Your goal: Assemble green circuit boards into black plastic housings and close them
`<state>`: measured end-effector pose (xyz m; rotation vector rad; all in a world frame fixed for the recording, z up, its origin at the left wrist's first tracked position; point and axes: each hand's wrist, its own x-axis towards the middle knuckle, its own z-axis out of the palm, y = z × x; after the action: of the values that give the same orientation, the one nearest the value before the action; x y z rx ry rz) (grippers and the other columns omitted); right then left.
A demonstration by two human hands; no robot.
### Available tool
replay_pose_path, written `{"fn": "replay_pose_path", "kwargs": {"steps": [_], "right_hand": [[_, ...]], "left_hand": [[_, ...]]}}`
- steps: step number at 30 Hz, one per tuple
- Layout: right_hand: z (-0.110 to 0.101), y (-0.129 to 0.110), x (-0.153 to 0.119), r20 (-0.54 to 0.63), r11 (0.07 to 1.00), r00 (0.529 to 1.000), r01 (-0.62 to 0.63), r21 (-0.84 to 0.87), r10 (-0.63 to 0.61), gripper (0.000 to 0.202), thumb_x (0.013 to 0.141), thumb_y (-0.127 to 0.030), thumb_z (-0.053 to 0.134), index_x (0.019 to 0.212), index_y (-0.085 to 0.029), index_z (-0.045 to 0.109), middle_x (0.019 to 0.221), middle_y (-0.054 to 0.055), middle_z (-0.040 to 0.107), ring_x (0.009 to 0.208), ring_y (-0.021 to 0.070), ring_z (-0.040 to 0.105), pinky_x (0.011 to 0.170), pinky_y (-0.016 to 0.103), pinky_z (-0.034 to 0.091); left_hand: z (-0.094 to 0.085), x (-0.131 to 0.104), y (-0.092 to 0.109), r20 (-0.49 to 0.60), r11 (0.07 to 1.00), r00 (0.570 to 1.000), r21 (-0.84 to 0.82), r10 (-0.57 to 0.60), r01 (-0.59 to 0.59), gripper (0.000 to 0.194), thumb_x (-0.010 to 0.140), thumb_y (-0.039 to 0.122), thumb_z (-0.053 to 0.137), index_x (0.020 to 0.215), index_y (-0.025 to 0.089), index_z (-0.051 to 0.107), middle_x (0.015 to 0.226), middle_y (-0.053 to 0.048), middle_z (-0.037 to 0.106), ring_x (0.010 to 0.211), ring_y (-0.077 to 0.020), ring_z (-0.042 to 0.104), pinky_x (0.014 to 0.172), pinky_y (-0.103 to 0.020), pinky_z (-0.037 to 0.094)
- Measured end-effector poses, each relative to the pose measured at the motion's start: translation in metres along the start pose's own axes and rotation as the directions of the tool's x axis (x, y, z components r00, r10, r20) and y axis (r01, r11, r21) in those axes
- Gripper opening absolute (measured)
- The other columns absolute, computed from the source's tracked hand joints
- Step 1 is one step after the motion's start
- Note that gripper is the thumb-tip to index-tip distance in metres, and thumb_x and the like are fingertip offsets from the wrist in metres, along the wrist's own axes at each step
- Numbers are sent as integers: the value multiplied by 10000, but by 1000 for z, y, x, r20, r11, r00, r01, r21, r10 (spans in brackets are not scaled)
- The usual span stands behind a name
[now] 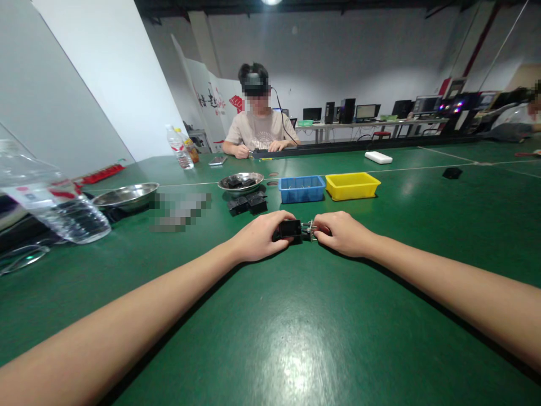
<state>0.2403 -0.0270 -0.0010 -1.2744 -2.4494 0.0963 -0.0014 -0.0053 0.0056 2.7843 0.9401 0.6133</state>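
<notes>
- Left hand (264, 237): fingers gripping the black box (291, 228) — best held steady.
- Right hand (341, 232): fingers pinching the metal fitting (310, 230) at their tips — best kept aligned.

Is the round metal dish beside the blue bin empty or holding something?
Holding something: black pieces lie inside the metal dish, showing above its rim. I cannot tell how many.

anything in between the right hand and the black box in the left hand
Yes: a small metal-looking part sits between the right hand and the black box held in the left hand. Nothing else visible is in between.
</notes>
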Motion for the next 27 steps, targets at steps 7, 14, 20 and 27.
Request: {"fn": "replay_pose_path", "kwargs": {"steps": [7,14,20,27], "right_hand": [[0,0,0,2,1000,1000,1,5,-1,95,874,-175,587,840,-166,676,760,35,668,659,153,512,628,251,304],[0,0,0,-3,1000,1000,0,1,0,100,872,-177,583,834,-162,674,766,39,672,664,153,513,629,252,296],[-1,0,0,-1,1000,1000,-1,3,1,102,873,-179,580,837,-166,675,771,37,672,671,156,516,636,251,305],[0,-1,0,-3,1000,1000,1,5,-1,100,870,-168,580,839,-164,675,760,33,665,661,153,508,632,252,303]], "left_hand": [[1,-1,-1,-3,1000,1000,-8,1,-1,343,828,247,614,1163,189,570,1131,-97,705,1022,-255,678,901,-400,538],[0,0,0,2,1000,1000,-7,2,-2,338,832,263,609,1158,185,564,1124,-100,704,1014,-256,680,890,-394,540],[-1,0,0,7,1000,1000,-1,4,-4,337,838,269,603,1159,176,561,1123,-106,703,1011,-261,680,883,-398,541],[1,0,0,7,1000,1000,4,2,-2,333,847,265,609,1164,178,560,1125,-101,702,1012,-255,679,888,-389,539]]}}
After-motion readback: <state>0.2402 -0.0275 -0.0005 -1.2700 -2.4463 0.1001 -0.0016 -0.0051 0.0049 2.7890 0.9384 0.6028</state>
